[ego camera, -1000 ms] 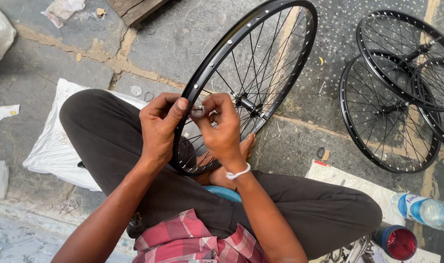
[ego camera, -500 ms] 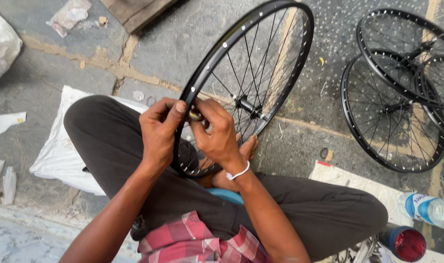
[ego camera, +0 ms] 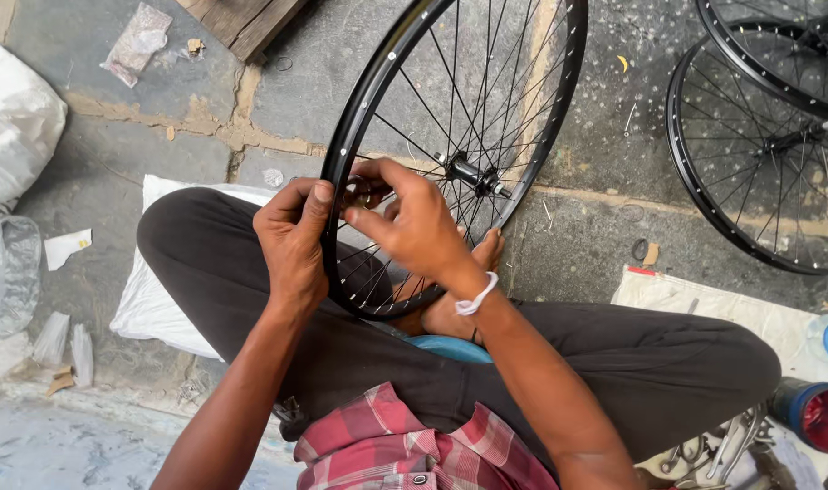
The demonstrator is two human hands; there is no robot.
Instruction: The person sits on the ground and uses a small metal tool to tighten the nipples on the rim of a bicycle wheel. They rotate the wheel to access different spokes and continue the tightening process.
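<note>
The wheel [ego camera: 450,154] stands upright across the lap, tilted toward 1 o'clock. The left hand [ego camera: 294,240] grips its rim at 9 o'clock; the right hand [ego camera: 414,222] pinches a small part, too small to identify, just inside the rim. More wheels [ego camera: 759,172] lie at 2 o'clock, a cloth [ego camera: 160,290] at 8.

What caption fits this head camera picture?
Both hands, left hand and right hand, work at the black bicycle wheel's rim.

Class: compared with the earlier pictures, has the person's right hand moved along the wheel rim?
Yes. The right hand has slid down from the rim beside the left hand, toward the hub.
</note>
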